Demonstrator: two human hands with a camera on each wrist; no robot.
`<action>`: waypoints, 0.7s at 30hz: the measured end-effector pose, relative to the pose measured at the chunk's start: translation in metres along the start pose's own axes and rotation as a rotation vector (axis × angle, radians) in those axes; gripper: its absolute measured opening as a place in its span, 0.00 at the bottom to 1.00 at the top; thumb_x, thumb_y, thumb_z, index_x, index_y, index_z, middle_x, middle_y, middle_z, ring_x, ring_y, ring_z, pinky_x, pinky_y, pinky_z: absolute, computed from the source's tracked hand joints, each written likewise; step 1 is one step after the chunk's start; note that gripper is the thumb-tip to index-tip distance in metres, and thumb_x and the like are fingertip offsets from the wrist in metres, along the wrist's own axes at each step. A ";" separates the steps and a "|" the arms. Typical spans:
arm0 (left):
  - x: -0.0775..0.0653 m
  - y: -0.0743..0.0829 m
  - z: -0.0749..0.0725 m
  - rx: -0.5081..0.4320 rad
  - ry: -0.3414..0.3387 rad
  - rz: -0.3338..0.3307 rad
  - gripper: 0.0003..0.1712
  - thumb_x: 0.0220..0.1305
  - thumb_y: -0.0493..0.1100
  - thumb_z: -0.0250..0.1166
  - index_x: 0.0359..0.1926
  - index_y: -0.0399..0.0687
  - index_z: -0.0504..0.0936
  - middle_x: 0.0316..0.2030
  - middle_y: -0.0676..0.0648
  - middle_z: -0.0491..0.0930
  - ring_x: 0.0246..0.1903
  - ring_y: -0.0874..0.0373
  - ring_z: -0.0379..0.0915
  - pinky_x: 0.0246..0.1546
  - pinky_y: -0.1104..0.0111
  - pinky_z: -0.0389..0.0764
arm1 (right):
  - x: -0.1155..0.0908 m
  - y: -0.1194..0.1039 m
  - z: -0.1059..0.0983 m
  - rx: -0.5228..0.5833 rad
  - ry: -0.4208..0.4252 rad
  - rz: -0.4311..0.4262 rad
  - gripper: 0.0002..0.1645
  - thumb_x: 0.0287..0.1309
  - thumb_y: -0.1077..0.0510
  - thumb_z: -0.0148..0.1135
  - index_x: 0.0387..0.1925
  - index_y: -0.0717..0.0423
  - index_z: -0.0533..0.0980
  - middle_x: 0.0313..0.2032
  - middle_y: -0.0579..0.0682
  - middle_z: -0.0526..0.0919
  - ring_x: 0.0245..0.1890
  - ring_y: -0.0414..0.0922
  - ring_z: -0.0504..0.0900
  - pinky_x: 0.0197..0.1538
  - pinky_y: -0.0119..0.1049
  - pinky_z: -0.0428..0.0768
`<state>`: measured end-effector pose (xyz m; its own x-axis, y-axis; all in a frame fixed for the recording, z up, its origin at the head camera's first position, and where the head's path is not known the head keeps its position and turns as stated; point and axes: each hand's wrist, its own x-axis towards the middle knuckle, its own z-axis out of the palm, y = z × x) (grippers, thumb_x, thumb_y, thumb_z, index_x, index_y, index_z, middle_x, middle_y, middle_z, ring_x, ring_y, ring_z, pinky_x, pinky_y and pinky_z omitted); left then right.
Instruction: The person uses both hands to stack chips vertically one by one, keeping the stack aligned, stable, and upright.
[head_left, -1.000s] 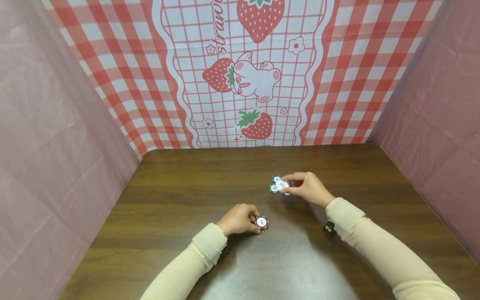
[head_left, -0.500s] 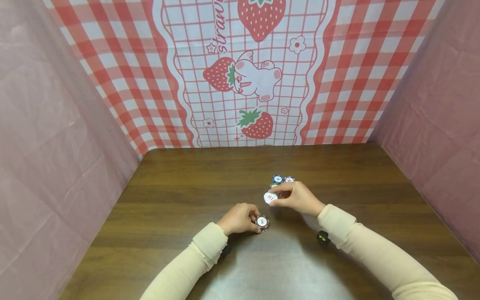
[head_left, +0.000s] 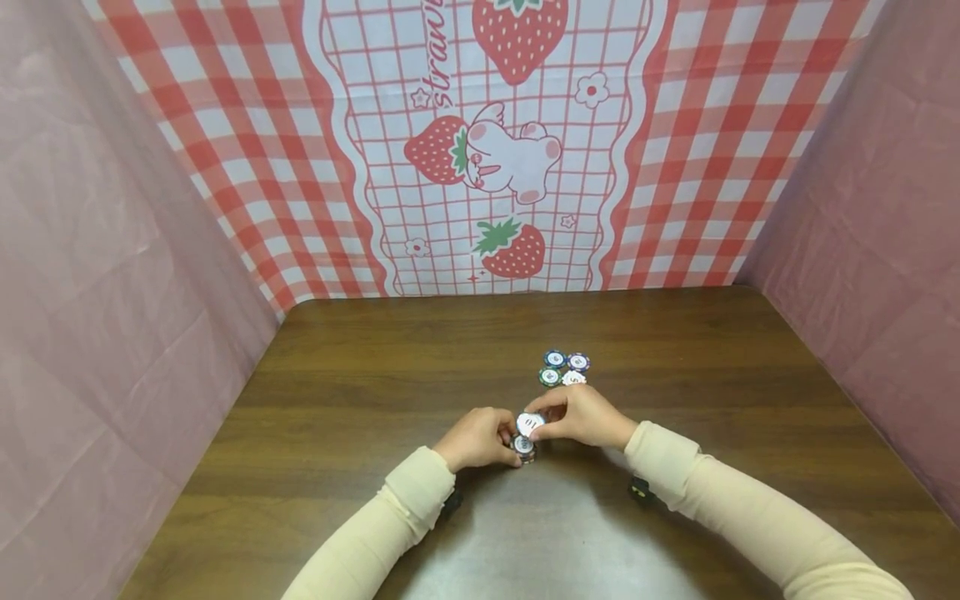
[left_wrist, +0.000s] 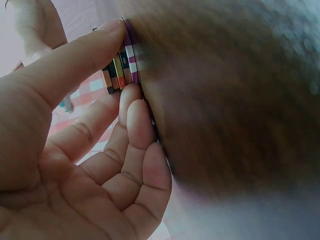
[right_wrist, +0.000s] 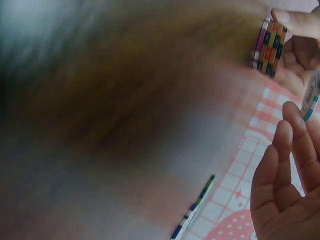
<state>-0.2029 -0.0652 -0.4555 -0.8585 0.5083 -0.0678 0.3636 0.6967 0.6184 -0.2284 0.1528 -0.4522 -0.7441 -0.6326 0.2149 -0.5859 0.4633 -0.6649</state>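
My left hand (head_left: 476, 437) pinches a short stack of poker chips (head_left: 522, 451) between thumb and fingers, low at the tabletop. In the left wrist view the stack (left_wrist: 120, 70) shows a purple-and-white chip at the bottom under black, yellow and orange-edged ones. Just above that stack, my right hand (head_left: 583, 417) holds a white poker chip (head_left: 530, 424) marked 10 by its edge. The right wrist view shows this chip (right_wrist: 310, 97), with blue edge marks, tilted and apart from the stack (right_wrist: 269, 49).
Behind the right hand several loose poker chips lie grouped: a blue chip (head_left: 555, 357), a purple-blue chip (head_left: 579, 361), a green chip (head_left: 550, 377) and a white chip (head_left: 574, 378). The brown wooden table (head_left: 360, 350) meets a checked strawberry cloth (head_left: 517, 200) at its back.
My right hand has carried the white chip from the loose group toward me and leftward, to just over the stack. The left hand stays in place on the stack.
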 end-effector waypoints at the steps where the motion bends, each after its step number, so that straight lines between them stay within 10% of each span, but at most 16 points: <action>1: 0.000 0.000 0.000 0.001 -0.001 -0.001 0.17 0.42 0.43 0.80 0.31 0.48 0.80 0.25 0.55 0.80 0.24 0.68 0.69 0.29 0.75 0.71 | 0.000 -0.001 0.001 -0.010 -0.010 -0.003 0.18 0.46 0.47 0.76 0.39 0.47 0.86 0.30 0.39 0.86 0.28 0.29 0.76 0.33 0.27 0.77; 21: 0.000 -0.001 0.000 -0.028 0.003 0.007 0.18 0.40 0.42 0.81 0.31 0.47 0.81 0.25 0.54 0.81 0.25 0.68 0.69 0.29 0.75 0.71 | 0.002 -0.010 0.012 -0.131 -0.072 -0.033 0.16 0.44 0.48 0.77 0.38 0.45 0.86 0.28 0.36 0.82 0.28 0.30 0.76 0.34 0.26 0.75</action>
<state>-0.2031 -0.0660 -0.4564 -0.8572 0.5113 -0.0614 0.3591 0.6789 0.6404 -0.2199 0.1392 -0.4539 -0.7012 -0.6897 0.1805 -0.6504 0.5151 -0.5583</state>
